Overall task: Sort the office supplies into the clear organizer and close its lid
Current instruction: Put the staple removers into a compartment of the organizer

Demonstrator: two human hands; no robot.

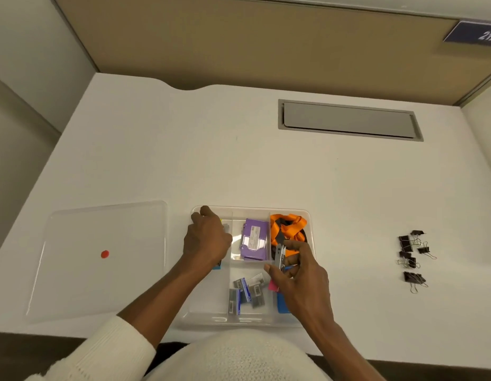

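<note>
The clear organizer (310, 232) sits at the desk's near edge, lid off. Its clear lid (101, 284) with a red dot lies flat to the left. A purple box (254, 240) fills the middle back compartment and an orange lanyard (289, 224) the right back one. Several small staple boxes (247, 292) lie in the middle front compartment. My left hand (207, 237) rests over the left compartment, covering what is in it. My right hand (299, 276) holds a small metal stapler (280, 257) over the right side. Pink and blue items (280, 301) peek from under it.
Several black binder clips (411, 257) lie loose on the white desk to the right of the organizer. A grey cable hatch (348, 119) is set into the desk at the back right. A tan partition stands behind the desk.
</note>
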